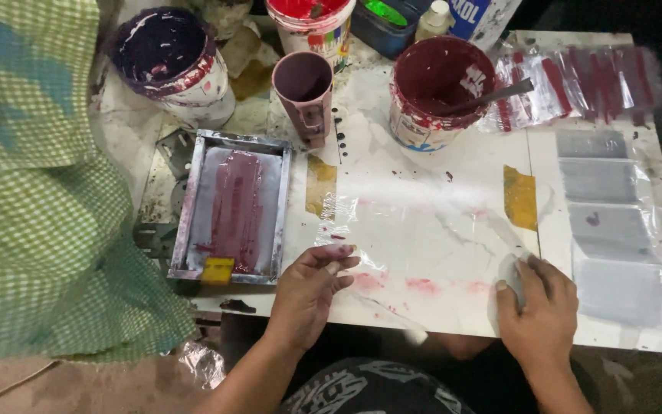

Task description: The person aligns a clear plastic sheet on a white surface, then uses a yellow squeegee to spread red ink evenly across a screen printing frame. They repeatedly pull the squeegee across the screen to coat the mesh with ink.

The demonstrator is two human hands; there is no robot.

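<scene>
A clear plastic sheet [423, 230] lies flat on the white, paint-stained table [461, 153], held by two yellow tape pieces [520, 197]. My left hand [308, 291] rests with spread fingers on the sheet's near left corner. My right hand [538, 307] presses a small pale cloth or wad [511, 272] on the sheet's near right edge. Faint pink smears [423, 285] show between my hands.
A metal-framed printing screen [233, 207] with maroon ink lies at left. Behind stand a maroon paint can with a stirrer [434, 92], a purple-stained bucket [170, 61], a mug [304, 88] and a red pot [312, 19]. Grey printed sheets [607, 215] lie at right. Green checked cloth [40, 192] covers the far left.
</scene>
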